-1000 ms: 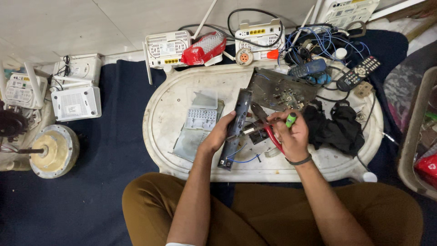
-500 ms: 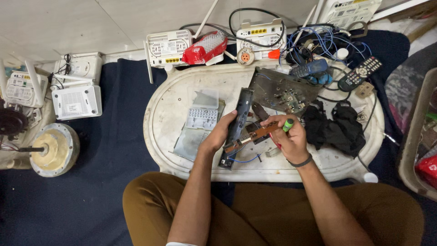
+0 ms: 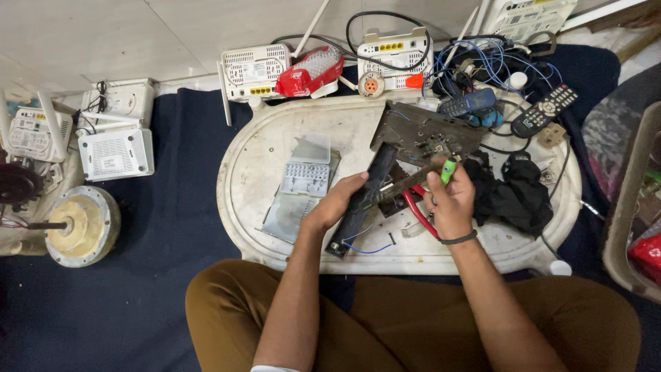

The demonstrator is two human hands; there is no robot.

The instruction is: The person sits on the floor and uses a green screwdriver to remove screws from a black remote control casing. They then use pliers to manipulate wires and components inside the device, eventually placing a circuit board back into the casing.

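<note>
Right hand (image 3: 451, 203) now nearer circuit board (image 3: 423, 132)

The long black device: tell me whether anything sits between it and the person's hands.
Nothing visible does. The left hand already grips the long black device at its side. The right hand holds a green-tipped tool beside it, with red-handled pliers lying below on the white tray.
</note>
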